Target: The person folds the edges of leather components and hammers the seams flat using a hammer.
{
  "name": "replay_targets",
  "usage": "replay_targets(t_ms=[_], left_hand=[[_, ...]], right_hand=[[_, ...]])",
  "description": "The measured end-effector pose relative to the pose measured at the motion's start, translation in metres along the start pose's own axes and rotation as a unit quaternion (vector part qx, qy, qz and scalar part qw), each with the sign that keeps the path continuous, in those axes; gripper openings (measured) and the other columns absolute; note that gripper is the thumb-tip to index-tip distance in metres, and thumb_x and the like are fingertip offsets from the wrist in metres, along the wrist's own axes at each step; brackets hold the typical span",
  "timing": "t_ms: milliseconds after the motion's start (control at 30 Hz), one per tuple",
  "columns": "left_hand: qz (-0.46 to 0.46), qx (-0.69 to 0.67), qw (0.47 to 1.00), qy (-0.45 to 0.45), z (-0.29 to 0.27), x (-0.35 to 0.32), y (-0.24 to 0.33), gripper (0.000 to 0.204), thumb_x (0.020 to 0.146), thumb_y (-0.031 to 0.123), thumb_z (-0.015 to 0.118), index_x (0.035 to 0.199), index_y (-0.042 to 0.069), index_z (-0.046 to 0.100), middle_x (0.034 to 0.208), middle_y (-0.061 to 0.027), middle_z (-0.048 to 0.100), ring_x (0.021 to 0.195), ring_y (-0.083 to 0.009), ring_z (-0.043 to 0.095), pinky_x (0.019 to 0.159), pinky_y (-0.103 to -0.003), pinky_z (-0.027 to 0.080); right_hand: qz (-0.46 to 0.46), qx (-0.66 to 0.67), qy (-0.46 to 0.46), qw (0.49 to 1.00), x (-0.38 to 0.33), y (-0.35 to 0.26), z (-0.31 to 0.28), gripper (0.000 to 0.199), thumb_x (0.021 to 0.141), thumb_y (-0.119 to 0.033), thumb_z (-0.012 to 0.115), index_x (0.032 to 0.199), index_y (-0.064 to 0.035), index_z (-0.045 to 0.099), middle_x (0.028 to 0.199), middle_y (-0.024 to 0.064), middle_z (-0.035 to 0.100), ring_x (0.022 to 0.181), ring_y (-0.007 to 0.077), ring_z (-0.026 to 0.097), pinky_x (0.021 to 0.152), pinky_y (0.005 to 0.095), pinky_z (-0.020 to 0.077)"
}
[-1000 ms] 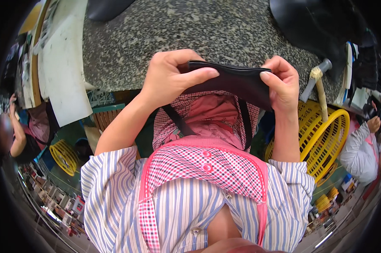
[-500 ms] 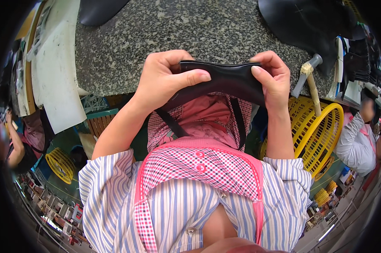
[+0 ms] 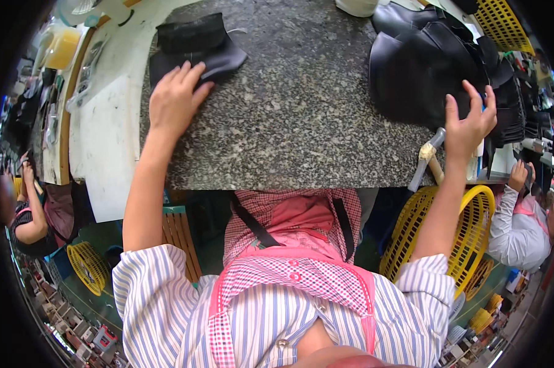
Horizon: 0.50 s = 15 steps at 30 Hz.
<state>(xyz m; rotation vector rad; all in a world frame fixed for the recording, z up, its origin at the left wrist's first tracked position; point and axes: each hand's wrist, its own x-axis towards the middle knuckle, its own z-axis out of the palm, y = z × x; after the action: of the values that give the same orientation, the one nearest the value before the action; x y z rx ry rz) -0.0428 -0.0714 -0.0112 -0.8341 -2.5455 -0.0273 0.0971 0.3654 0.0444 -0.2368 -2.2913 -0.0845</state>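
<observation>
My left hand (image 3: 174, 103) lies at the left of the speckled granite slab (image 3: 295, 110), fingers stretched over the near edge of a smooth black leather-like piece (image 3: 224, 60). On that piece's far part sits a narrower black strip or folded flap (image 3: 191, 34); I cannot tell which. My right hand (image 3: 468, 126) is held up with fingers apart at the near right side of a pile of black leather-like sheets (image 3: 406, 76). Nothing shows between its fingers; whether they touch the pile is unclear. Beside my right wrist lies a hammer (image 3: 426, 152) with a wrapped joint, its handle partly hidden.
A yellow plastic basket (image 3: 406, 236) stands below the slab's right edge, close to my right forearm. White sheets (image 3: 108, 147) cover the left side. Stacked black pieces (image 3: 510, 116) are at the far right. Other people sit at both sides, one in a light sleeve (image 3: 513, 230).
The black piece both hands held at the slab's near edge now appears to lie at the left under my left hand. My right hand has let go and moved right to the pile. The view has shifted.
</observation>
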Motion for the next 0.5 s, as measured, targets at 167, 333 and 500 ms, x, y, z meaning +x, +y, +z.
replay_targets(t_ms=[167, 333, 500], left_hand=[[0.047, -0.117, 0.980, -0.154, -0.066, -0.042, 0.132, 0.061, 0.068, 0.044, 0.070, 0.114, 0.006, 0.056, 0.111, -0.0214, 0.058, 0.100, -0.0339, 0.059, 0.079, -0.037, 0.049], [0.074, -0.367, 0.914, -0.158, -0.103, -0.023, 0.135, 0.053, 0.066, 0.026, 0.076, 0.110, 0.003, 0.059, 0.101, -0.0168, 0.063, 0.092, -0.0316, 0.062, 0.078, -0.039, 0.051], [0.177, -0.300, 0.927, -0.137, -0.050, -0.021, 0.130, 0.053, 0.059, 0.014, 0.074, 0.110, 0.007, 0.059, 0.118, -0.0112, 0.055, 0.107, -0.0282, 0.052, 0.088, -0.039, 0.045]], right_hand=[[-0.102, 0.331, -0.197, 0.917, -0.040, -0.116, -0.004, 0.046, 0.067, -0.025, 0.073, 0.108, -0.0112, 0.060, 0.118, 0.0097, 0.052, 0.110, 0.0296, 0.044, 0.094, 0.0395, 0.0343], [-0.156, 0.312, -0.296, 0.889, -0.073, -0.136, 0.001, 0.059, 0.064, -0.026, 0.074, 0.118, -0.0131, 0.054, 0.123, 0.0067, 0.050, 0.115, 0.0281, 0.042, 0.094, 0.0414, 0.0334], [-0.149, 0.287, -0.348, 0.880, -0.083, -0.121, -0.026, 0.056, 0.062, -0.027, 0.075, 0.114, -0.0158, 0.058, 0.123, 0.0046, 0.050, 0.115, 0.0276, 0.042, 0.094, 0.0411, 0.0325]])
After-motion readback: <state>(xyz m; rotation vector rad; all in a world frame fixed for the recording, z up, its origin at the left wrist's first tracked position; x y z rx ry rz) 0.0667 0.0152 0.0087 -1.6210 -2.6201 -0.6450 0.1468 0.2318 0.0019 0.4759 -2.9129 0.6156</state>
